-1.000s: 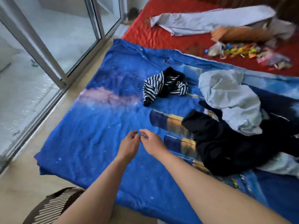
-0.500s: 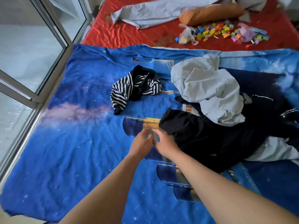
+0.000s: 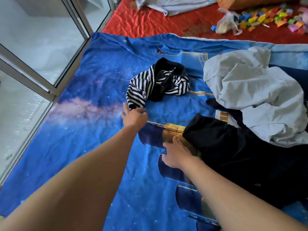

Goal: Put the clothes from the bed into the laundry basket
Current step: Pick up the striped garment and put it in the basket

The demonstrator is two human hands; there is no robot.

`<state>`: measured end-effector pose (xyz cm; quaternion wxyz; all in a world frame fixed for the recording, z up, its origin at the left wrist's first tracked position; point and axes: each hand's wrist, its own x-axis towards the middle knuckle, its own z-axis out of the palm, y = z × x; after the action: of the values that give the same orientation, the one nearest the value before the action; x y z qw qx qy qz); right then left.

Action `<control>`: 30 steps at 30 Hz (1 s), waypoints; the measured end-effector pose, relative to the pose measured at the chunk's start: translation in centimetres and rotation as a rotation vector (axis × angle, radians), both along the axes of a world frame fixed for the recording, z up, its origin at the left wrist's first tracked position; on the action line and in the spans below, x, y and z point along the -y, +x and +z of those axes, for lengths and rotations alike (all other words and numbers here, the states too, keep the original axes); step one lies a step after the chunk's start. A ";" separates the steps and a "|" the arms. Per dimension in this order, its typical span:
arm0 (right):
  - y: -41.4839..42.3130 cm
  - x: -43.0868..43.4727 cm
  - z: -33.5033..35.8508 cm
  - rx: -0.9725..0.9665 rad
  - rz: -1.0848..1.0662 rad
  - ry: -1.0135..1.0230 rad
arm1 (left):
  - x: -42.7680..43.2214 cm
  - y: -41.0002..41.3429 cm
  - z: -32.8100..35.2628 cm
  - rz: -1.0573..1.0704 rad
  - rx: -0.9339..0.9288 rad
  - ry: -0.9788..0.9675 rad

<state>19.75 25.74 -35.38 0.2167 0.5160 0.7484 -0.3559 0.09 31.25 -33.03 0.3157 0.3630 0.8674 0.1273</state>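
Note:
A crumpled black-and-white striped garment (image 3: pixel 155 84) lies in the middle of the blue star-print bed sheet (image 3: pixel 80 130). My left hand (image 3: pixel 134 116) is open, fingers spread, its fingertips at the near end of the striped garment. To the right a black garment (image 3: pixel 233 157) spreads across the sheet, with a pale grey-blue garment (image 3: pixel 256 97) heaped on its far part. My right hand (image 3: pixel 176 155) is open, held just left of the black garment's near edge and holding nothing. No laundry basket is in view.
Glass sliding doors with metal frames (image 3: pixel 41 80) run along the bed's left side. Beyond the blue sheet lies a red mattress (image 3: pixel 150 19) with a grey cloth (image 3: pixel 175 5), a plastic bag (image 3: pixel 228 24) and several coloured toy pieces (image 3: pixel 270 19).
My hands were together over the sheet and have separated: the left reached forward to the striped garment, the right moved toward the black garment. The camera has leaned closer over the bed.

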 end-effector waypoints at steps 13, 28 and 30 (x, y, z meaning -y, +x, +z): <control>0.7 -0.7 2.0 -0.045 -0.075 0.027 | -2.2 -2.7 10.6 0.496 0.346 0.648; -2.1 -6.1 19.5 -0.615 -0.431 0.409 | 0.5 0.6 40.1 0.061 0.882 0.908; -2.6 -6.2 22.3 -0.741 -0.520 0.333 | 1.8 0.3 41.4 0.084 0.915 0.917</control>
<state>17.15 31.98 -13.05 -0.2463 0.5523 0.6681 -0.4336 0.36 29.43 8.41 0.4611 0.3360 0.5162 0.6388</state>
